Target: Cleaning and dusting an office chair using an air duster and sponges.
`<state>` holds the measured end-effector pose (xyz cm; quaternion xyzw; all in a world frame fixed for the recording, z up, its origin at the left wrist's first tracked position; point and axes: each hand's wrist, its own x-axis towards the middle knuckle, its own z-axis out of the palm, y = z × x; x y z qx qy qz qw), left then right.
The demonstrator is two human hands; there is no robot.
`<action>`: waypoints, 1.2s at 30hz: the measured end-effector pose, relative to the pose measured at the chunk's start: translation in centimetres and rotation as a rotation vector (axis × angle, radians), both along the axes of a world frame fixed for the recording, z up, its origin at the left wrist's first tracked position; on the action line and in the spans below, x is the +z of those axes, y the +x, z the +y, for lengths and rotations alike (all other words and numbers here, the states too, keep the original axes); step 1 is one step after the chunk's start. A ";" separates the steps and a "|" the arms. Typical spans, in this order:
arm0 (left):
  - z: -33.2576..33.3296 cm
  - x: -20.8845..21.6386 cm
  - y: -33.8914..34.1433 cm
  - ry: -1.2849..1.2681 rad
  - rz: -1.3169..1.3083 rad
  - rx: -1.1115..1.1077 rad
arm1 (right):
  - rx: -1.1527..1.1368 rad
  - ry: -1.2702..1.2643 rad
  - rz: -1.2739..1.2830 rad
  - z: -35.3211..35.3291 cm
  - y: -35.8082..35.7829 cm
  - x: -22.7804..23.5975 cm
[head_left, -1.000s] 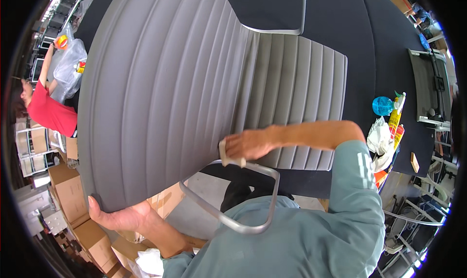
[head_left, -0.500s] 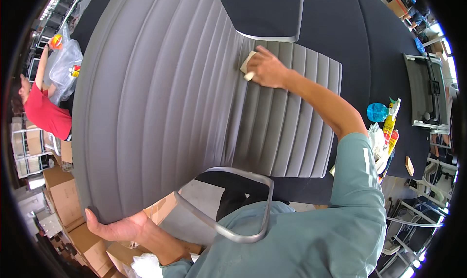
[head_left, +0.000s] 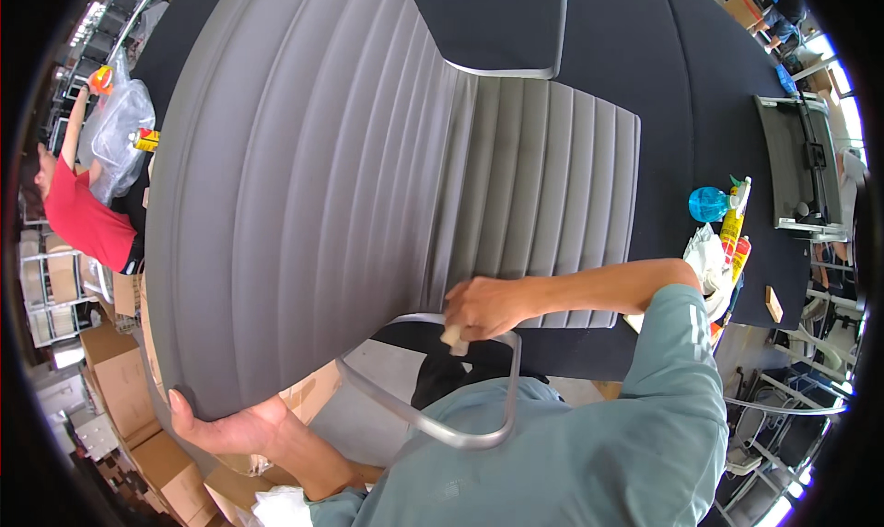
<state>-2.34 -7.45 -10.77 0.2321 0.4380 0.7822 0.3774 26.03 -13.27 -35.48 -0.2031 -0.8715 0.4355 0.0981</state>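
Note:
A grey chair (head_left: 304,177) with ribbed padding lies on the black-covered table, its tall back to the left and its seat to the right. Its near metal armrest (head_left: 433,428) loops out toward my body. With fingers underneath and thumb up, my left hand (head_left: 239,424) grips the lower left corner of the chair's back. My right hand (head_left: 488,308) is closed on a small cream cloth (head_left: 454,339), at the seat's near edge beside the armrest. The hand hides part of the cloth.
On the table (head_left: 663,204) at right stand a blue spray bottle (head_left: 709,204), yellow cans (head_left: 730,228), white rags (head_left: 704,255) and a wooden block (head_left: 773,304). Another grey chair (head_left: 801,168) is beyond. Cardboard boxes (head_left: 120,361) stand at lower left. A co-worker in red (head_left: 87,214) works at left.
My right hand has moved with the cloth from the seat's far part toward me, to its near edge by the armrest. My left hand keeps its hold on the back's corner.

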 end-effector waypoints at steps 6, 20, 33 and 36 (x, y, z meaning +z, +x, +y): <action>-0.6 0.2 -0.2 0.011 -0.005 -0.017 | -0.633 0.891 -0.088 7.0 5.5 3.8; -0.2 0.0 -0.7 0.039 -0.005 -0.034 | -1.066 0.783 -0.429 24.9 14.9 -4.1; 0.3 0.7 -0.4 0.061 0.024 -0.046 | -0.235 0.495 0.127 0.5 -4.8 -2.6; 0.0 0.7 -0.2 0.042 0.027 -0.025 | 0.142 0.380 0.183 0.3 -4.3 -5.2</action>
